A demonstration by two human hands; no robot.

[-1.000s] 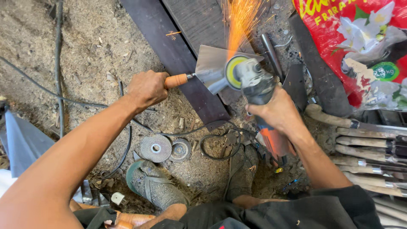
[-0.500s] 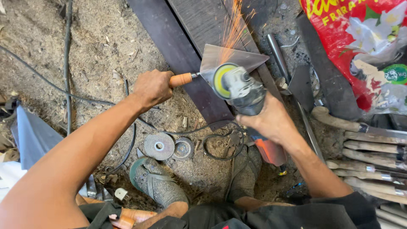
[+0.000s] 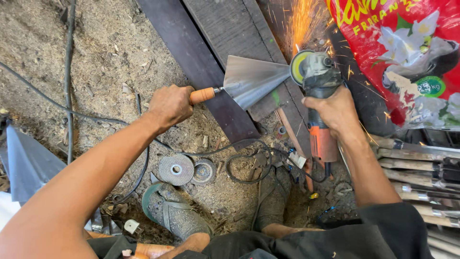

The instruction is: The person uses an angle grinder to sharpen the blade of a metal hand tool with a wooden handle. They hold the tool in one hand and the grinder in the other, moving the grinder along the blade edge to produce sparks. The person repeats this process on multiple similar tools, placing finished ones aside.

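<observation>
On the dark plank (image 3: 206, 81) at the middle of the view, a fan-shaped metal blade (image 3: 251, 79) lies flat with its wide edge toward the spinning wheel of an angle grinder (image 3: 316, 91). The left hand (image 3: 170, 105) is wrapped tight around the blade's orange handle (image 3: 202, 95), fingers fully curled, holding it steady. The right hand (image 3: 333, 112) is clenched around the grinder's grey and orange body, pressing the yellow-green wheel (image 3: 300, 67) against the blade's far corner. Sparks (image 3: 302, 24) spray up and away from that contact, so grinding is under way right now.

As for progress, my reading is that the job is partway: the blade's face looks bright and bare, and the wheel is working at the outer end of the wide edge. How much of that edge is already dressed and how much remains cannot be told from this view.

Counting what shows: 1 grinder, 1 blade in hand, and 2 loose grinding discs (image 3: 176, 169) lying side by side on the dirt just in front of the feet. 2 dusty sandals (image 3: 175, 216) are visible, 1 on each foot. At least 2 black cables (image 3: 67, 72) snake over the ground. A red printed sack (image 3: 397, 52) sits at the upper right, and a stack of finished handled tools (image 3: 421, 168) lies at the right edge, too overlapped to count.
</observation>
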